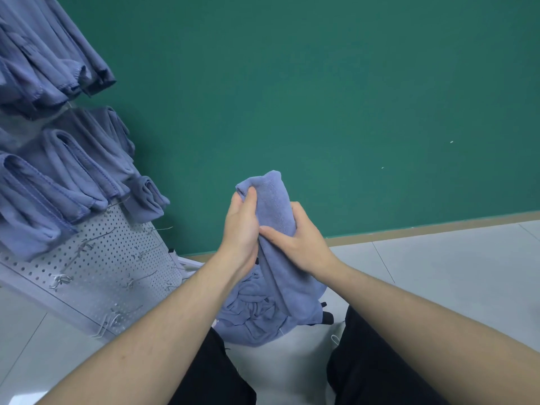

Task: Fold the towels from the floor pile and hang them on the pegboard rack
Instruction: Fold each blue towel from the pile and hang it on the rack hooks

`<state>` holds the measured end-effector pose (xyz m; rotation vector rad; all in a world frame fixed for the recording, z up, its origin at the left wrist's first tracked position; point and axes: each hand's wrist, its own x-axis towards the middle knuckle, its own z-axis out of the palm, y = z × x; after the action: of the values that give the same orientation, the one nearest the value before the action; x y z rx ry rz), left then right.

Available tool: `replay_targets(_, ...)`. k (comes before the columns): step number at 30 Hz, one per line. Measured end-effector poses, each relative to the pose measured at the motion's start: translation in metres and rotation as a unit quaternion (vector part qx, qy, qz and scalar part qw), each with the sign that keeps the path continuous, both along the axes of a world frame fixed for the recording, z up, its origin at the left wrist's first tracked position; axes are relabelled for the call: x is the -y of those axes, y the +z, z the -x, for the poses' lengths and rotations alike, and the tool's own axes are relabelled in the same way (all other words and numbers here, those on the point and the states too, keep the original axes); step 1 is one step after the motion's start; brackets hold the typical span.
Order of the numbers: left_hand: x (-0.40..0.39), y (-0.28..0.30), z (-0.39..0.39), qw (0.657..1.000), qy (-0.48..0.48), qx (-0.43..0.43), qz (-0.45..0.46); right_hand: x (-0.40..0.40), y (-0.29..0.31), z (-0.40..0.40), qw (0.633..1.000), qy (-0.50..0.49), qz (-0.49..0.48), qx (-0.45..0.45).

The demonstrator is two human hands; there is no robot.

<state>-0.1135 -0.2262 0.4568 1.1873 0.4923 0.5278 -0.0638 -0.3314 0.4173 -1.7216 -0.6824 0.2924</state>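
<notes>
I hold a blue towel (276, 200) upright in front of me, folded into a long strip that hangs down. My left hand (241, 229) grips its upper left edge with the thumb over the fold. My right hand (295, 241) wraps around the strip from the right, thumb across the front. Beneath the hands lies the floor pile (251, 314) of crumpled blue towels. The white pegboard rack (117, 258) leans at the left, with several folded blue towels (67, 176) hanging on its upper hooks.
Bare metal hooks (137, 280) stick out of the lower pegboard. A green wall (321, 97) with a tan baseboard (438, 226) rises behind the pile. My dark-trousered legs (365, 361) flank the pile on the pale tiled floor (453, 273).
</notes>
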Motion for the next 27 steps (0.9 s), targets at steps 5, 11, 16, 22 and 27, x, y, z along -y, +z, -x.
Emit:
replay_targets(5, -0.008, 0.004, 0.001, 0.998, 0.024, 0.036, 0.046, 0.002, -0.010, 0.002, 1.000, -0.017, 0.016, 0.014)
replay_targets(11, -0.030, 0.001, 0.007, 0.985, 0.063, 0.068, 0.145, 0.004, -0.032, -0.009, 0.995, 0.044, 0.082, -0.023)
replay_targets(16, -0.054, -0.013, 0.021, 0.964, 0.095, 0.064, 0.240, -0.001, -0.018, -0.018, 0.990, 0.079, 0.113, -0.002)
replay_targets(22, -0.091, -0.048, 0.049, 0.949, 0.112, -0.030, 0.293, -0.013, 0.003, -0.024, 0.979, 0.137, 0.151, 0.025)
replay_targets(27, -0.105, -0.075, 0.065, 0.972, 0.115, -0.192, 0.076, -0.033, 0.021, -0.029, 0.963, 0.195, 0.183, 0.032)
